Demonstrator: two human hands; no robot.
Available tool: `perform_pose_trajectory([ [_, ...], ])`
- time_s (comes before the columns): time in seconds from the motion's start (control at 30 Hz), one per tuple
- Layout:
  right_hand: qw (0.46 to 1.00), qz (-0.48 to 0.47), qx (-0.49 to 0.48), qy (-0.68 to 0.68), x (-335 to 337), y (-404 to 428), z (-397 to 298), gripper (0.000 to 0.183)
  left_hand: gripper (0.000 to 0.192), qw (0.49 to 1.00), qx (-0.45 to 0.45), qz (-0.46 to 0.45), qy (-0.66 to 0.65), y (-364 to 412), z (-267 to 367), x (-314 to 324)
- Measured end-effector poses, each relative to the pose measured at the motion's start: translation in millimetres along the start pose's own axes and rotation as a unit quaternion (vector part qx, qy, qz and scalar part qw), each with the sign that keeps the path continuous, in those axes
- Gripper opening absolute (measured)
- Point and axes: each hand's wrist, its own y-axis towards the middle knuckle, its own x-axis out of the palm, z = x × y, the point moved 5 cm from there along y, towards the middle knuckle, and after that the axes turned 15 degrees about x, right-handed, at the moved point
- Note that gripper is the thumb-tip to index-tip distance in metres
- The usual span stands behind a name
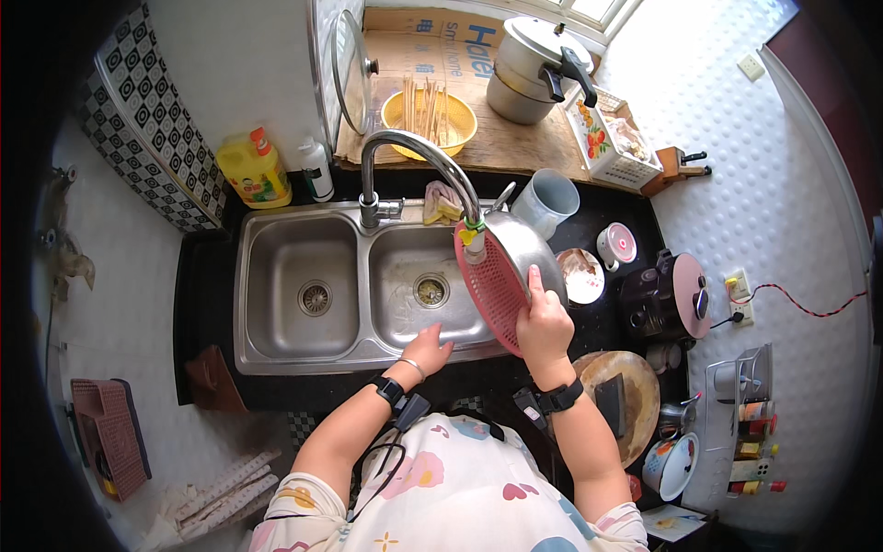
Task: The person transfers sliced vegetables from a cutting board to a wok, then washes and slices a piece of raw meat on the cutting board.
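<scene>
My right hand (547,330) grips a pink plastic colander (491,295) and a stainless steel basin (526,240) together by their near rims, its index finger stretched along the steel. Both are tilted on edge over the right side of the double sink, the colander's holes facing left. My left hand (422,353), a bangle at its wrist, hovers by the front rim of the right sink bowl (393,265), fingers apart and nothing in them. The curved chrome faucet (421,140) ends in front of the colander. Scraps lie around the drain (431,290).
Behind the sink are a yellow basket (462,131) of chopsticks, a pressure cooker (528,69) and a yellow detergent bottle (255,169). To the right stand a grey-blue pitcher (534,207), a small bowl (585,279), an electric cooker (655,297) and a round chopping board (641,386) with a cleaver (610,403).
</scene>
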Motion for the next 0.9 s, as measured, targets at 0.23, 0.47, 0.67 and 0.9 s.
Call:
perform_pose_trajectory([
  [0.23,1.0,0.003,0.0,0.012,-1.2,-0.4,-1.6,0.059,0.057,1.0,-0.007,0.0,-0.008,-2.0,2.7,1.2],
  [0.47,1.0,0.004,0.013,0.023,1.9,-1.9,1.7,0.059,0.058,1.0,-0.001,-0.003,0.005,-2.4,4.0,4.2],
  [0.67,0.998,-0.01,0.041,0.049,2.0,-1.9,1.7,0.06,0.062,1.0,-0.006,-0.021,0.005,-4.0,-1.4,7.0],
  [0.9,0.848,-0.151,0.293,0.415,43.8,-10.6,42.9,0.053,0.077,0.964,-0.114,0.208,-0.117,-19.0,-43.6,-11.5],
])
